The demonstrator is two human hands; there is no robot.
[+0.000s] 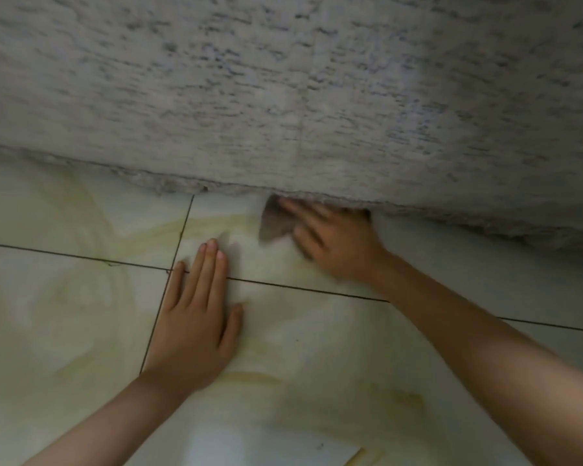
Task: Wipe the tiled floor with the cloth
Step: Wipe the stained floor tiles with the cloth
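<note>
Pressing down on the cloth [274, 223], the person's right hand [337, 243] is right up against the foot of the wall [283, 95], where it meets the tiled floor [64, 297]. The cloth is a small, dull grey-brown piece. Only a crumpled corner of it shows, poking out to the left from under the fingers and fanning into a rough triangle on the pale tile. The rest is hidden beneath the palm. The fingers of that hand look spread and laid flat over the cloth rather than curled round it, though blur softens their outline.

The left hand [196, 317] lies palm down on the floor nearer the person, fingers straight and close together, the thumb out to the side, holding nothing. It rests across a crossing of dark grout lines [81, 257], well apart from the cloth.

The tiles are glossy, off-white with a greenish tint and curving yellowish streaks [169, 227]. The wall is rough, grey and mottled with dark flecks.
</note>
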